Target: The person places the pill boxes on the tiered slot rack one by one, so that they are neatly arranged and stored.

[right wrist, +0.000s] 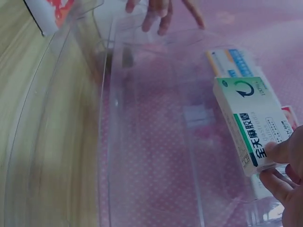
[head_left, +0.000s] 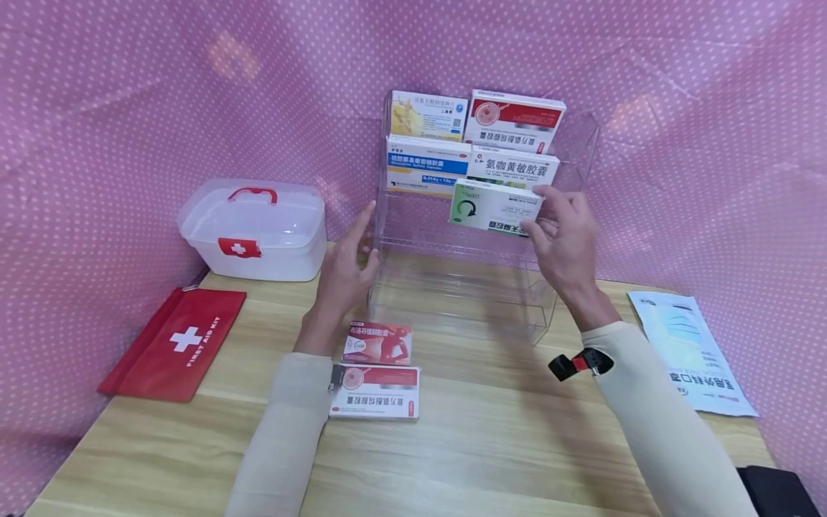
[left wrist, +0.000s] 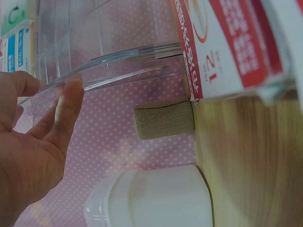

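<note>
My right hand (head_left: 568, 240) pinches the right end of a white and green medicine box (head_left: 494, 207) between thumb and fingers. It holds the box in front of a clear tiered display rack (head_left: 452, 287), just below the upper boxes. The right wrist view shows the green-and-white box (right wrist: 253, 123) tilted, with fingertips at its near end. My left hand (head_left: 342, 276) is at the rack's left side, fingers extended; in the left wrist view its fingertips meet the clear side edge. On the rack stand a yellow box (head_left: 428, 116), a red-and-white box (head_left: 515, 120), a blue-and-white box (head_left: 428, 166) and another white box (head_left: 512, 166).
Two boxes, a red one (head_left: 377, 343) and a red-and-white one (head_left: 375, 393), lie before the rack. A lidded white case (head_left: 258, 230) and red pouch (head_left: 177, 345) are left, a mask packet (head_left: 691, 352) right. A tan bandage roll (left wrist: 164, 118) stands beside the rack.
</note>
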Demonstrator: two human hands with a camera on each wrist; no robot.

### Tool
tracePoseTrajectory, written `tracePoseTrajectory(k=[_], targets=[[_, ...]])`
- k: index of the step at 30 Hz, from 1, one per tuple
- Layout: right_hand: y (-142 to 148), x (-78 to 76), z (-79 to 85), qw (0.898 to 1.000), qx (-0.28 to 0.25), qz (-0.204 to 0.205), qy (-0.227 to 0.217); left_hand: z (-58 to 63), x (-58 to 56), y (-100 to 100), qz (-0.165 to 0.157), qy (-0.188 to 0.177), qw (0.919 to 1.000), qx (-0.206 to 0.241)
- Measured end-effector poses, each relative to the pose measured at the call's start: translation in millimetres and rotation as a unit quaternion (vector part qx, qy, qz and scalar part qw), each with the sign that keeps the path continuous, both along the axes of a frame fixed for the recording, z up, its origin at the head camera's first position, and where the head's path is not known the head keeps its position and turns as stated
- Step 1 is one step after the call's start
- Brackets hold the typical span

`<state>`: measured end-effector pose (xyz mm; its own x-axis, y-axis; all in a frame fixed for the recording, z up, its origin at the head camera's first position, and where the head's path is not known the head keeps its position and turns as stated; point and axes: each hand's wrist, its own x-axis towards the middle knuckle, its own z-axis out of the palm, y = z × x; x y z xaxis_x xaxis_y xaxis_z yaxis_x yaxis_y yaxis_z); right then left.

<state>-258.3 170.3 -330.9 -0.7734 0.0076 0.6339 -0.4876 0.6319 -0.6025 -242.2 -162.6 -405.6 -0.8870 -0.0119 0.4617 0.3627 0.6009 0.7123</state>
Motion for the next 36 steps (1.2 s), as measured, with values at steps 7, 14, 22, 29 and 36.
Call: tracePoseTrajectory(k=[7,14,22,29,36], targets=[[-7.0,-13.2,-20.0,0.997,0.073,-0.032,0.003,-0.4,0.5,0.8,0.002,-0.015,0.9999,-0.001],[-22.4,-15.1,-33.3,0.998,0.069,-0.012,0.006,1.8,2.2,-0.2,0.001,-0.018,0.9998,0.002],[-60.4,-19.3,-33.2,0.997,0.079,0.028,0.008,1.3,1.1,0.4,0.002,-0.021,0.9998,0.004],[-88.1,-18.4,-32.8,0.993,0.111,0.045,-0.016,1.1,1.2,1.1,0.000,-0.018,0.9998,0.001],[-93.7,-18.3,-33.2,0.991,0.122,0.050,-0.011,2.3,1.5,0.3,0.001,-0.021,0.9998,0.003]])
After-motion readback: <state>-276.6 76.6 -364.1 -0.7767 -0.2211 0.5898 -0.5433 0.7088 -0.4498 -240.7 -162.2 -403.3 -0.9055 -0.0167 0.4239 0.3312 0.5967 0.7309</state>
